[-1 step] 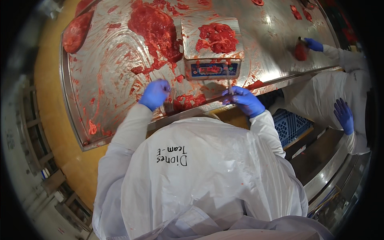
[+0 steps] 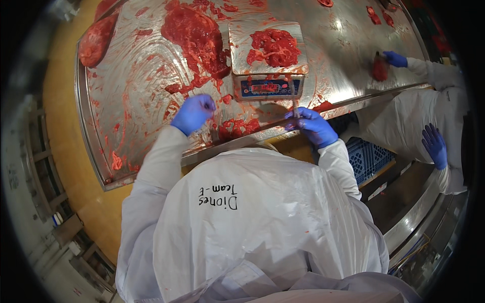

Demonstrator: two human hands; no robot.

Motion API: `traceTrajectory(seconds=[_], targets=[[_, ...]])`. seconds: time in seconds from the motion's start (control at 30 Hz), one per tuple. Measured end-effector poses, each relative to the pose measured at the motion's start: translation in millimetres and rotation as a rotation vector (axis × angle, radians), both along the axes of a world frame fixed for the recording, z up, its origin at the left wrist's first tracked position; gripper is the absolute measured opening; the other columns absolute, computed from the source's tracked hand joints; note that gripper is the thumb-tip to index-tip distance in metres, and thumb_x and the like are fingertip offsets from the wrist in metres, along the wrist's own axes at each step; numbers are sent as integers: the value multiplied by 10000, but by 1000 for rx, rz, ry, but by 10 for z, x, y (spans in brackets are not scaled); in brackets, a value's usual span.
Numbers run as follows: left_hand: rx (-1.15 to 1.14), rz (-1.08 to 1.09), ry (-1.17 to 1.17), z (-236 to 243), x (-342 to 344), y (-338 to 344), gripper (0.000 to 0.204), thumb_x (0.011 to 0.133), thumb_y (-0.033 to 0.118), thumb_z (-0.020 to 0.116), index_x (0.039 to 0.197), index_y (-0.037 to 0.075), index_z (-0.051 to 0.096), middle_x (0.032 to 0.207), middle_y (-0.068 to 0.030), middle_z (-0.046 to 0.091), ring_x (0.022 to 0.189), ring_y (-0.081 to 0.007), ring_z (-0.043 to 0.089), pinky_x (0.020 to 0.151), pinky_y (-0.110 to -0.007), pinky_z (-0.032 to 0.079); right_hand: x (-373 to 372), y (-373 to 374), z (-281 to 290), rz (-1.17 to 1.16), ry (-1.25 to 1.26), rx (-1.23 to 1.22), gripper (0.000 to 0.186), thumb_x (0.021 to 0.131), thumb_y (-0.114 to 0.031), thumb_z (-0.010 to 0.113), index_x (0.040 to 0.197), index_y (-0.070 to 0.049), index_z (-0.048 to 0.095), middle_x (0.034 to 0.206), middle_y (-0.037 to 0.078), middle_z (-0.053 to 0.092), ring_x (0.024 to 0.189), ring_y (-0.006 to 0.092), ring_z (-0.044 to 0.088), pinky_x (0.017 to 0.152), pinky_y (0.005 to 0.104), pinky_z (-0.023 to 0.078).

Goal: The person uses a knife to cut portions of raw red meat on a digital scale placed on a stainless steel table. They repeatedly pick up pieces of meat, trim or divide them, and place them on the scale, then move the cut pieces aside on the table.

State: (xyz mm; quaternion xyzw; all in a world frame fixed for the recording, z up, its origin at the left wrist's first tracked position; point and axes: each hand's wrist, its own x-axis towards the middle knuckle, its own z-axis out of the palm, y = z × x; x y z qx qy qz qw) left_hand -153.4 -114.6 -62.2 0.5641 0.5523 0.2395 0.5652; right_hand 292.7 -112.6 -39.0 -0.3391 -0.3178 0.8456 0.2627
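My left hand [image 2: 192, 114], in a blue glove, is held over the near edge of the table with its fingers curled in. Whether anything is inside them I cannot make out. Just to its right lie red meat scraps [image 2: 237, 129]. My right hand [image 2: 316, 127], also gloved, is closed around a slim, pale, knife-like tool [image 2: 295, 101] that points away from me, past the front of a scale [image 2: 272, 87]. A piece of raw meat [image 2: 274, 48] rests on the scale's steel top. Left of the scale spreads a large piece of meat [image 2: 194, 38].
The steel table [image 2: 136, 101] has a raised rim and red smears. Another meat piece [image 2: 97, 41] lies at the far left corner. On the right, a co-worker's gloved hand [image 2: 396, 59] is at a red meat piece [image 2: 380, 69]. A blue crate [image 2: 368, 159] stands below.
My left hand has shifted slightly left and toward me. My right hand and the slim tool have moved a little to the right.
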Motion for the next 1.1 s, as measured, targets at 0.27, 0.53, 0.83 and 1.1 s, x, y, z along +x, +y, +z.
traceTrajectory(seconds=[0.27,0.53,0.83,1.1], targets=[[-155,35,-428,1048,101,940,195,848,-1,715,1040,25,692,982,-27,682,839,-99,622,779,-259,520,153,-68,-99,-157,-36,36,378,939,-183,772,1260,-10,674,1203,93,721,1074,221,707,1002,401,545],[880,21,504,721,992,1107,187,879,128,725,1044,41,743,1040,-139,708,1011,-349,686,885,-424,572,-380,310,462,-124,-292,245,334,979,-152,708,1282,-15,677,1137,44,719,1028,139,686,940,304,538],[898,-183,641,540,1109,961,187,883,153,709,1045,77,762,1082,-109,716,1017,-330,683,892,-448,582,-515,605,62,94,-63,150,479,1025,-375,688,1302,14,646,1032,101,725,1023,198,702,1010,357,521],[976,-269,626,543,1085,985,197,882,153,705,1055,73,755,1106,-109,720,1040,-330,680,924,-445,571,-955,847,262,-84,6,0,335,1003,-231,711,1233,9,675,969,59,692,854,142,651,853,316,550]])
